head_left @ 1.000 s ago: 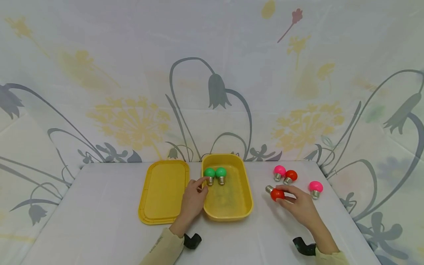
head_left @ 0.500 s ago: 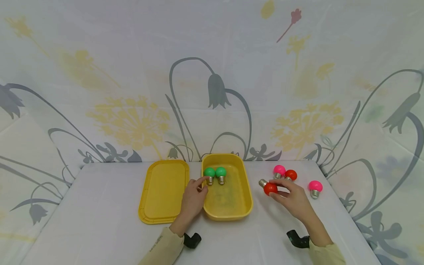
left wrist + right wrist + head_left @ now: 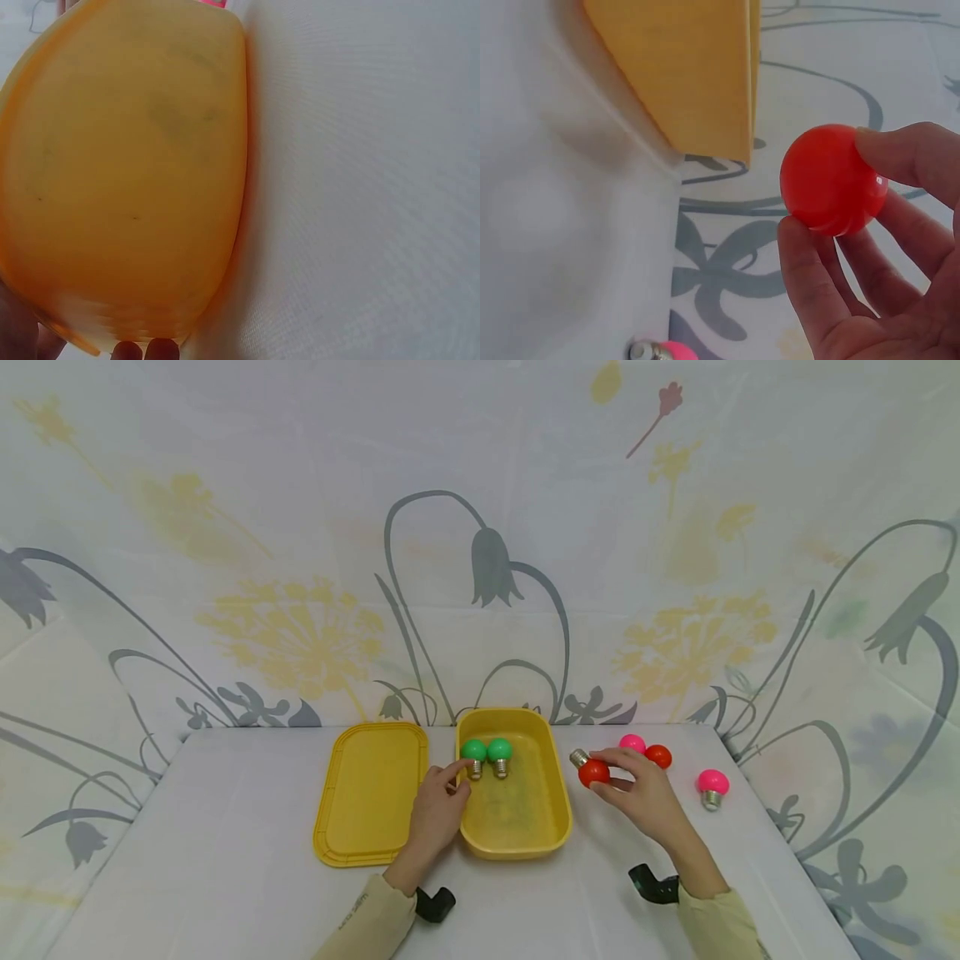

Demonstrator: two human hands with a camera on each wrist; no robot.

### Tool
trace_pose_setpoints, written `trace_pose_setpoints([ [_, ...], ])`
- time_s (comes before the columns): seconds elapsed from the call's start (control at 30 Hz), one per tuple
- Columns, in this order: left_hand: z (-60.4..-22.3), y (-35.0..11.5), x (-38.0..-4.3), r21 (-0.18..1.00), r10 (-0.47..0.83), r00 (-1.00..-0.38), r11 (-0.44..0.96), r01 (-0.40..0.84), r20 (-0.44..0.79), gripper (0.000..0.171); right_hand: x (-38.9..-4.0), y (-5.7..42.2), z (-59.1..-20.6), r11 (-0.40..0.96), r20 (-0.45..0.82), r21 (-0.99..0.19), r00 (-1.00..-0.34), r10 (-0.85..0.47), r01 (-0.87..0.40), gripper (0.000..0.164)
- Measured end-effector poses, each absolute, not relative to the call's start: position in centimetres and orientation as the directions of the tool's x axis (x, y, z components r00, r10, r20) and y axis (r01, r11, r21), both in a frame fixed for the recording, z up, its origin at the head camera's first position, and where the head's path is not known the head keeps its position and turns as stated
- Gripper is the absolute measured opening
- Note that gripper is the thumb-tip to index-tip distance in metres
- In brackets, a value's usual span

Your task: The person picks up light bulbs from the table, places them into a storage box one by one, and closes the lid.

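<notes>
Right grip: my thumb and fingers (image 3: 643,789) grasp a red bulb (image 3: 595,773) by its globe, raised off the desk (image 3: 240,810), its metal base pointing toward ten o'clock.
Red bulb's place: just outside the yellow tub (image 3: 532,802), at its three o'clock.
Left grip: my fingers (image 3: 437,808) clasp the tub's wall at nine o'clock, one fingertip beside a green bulb's base; whether they touch I cannot tell.
In the tub: two green bulbs (image 3: 500,749), side by side toward ten o'clock.
Yellow lid: flat (image 3: 375,793), at the tub's nine o'clock.
Other bulbs: pink (image 3: 632,742) and red (image 3: 659,756) together, at my held bulb's two o'clock; another pink (image 3: 713,782) at three.
</notes>
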State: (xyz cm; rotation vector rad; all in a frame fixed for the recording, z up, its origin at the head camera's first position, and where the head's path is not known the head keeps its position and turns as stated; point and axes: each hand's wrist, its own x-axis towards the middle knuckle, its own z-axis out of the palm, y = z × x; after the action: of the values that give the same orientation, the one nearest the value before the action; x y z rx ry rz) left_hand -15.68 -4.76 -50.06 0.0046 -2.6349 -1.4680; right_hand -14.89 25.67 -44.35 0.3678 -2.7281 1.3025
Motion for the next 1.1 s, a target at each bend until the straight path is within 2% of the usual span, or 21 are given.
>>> trace_pose_setpoints([
  [0.37, -50.0, -4.7, -15.6, 0.847, -0.057, -0.993, 0.529, 0.058, 0.104, 0.031, -15.7, 24.6, -44.4, 0.619, 0.16, -0.753, -0.974, -0.159, -0.225, 0.041],
  [0.83, -49.9, -4.8, -15.7, 0.852, -0.062, -0.992, 0.519, 0.065, 0.113, 0.031, -17.1, 22.8, -43.4, 0.569, 0.173, -0.78, -0.964, -0.202, -0.26, 0.041],
  [1.1, -49.9, -4.8, -15.7, 0.855, -0.066, -0.992, 0.515, 0.058, 0.107, 0.031, -18.4, 21.3, -43.3, 0.602, 0.128, -0.77, -0.975, -0.18, -0.212, 0.041],
])
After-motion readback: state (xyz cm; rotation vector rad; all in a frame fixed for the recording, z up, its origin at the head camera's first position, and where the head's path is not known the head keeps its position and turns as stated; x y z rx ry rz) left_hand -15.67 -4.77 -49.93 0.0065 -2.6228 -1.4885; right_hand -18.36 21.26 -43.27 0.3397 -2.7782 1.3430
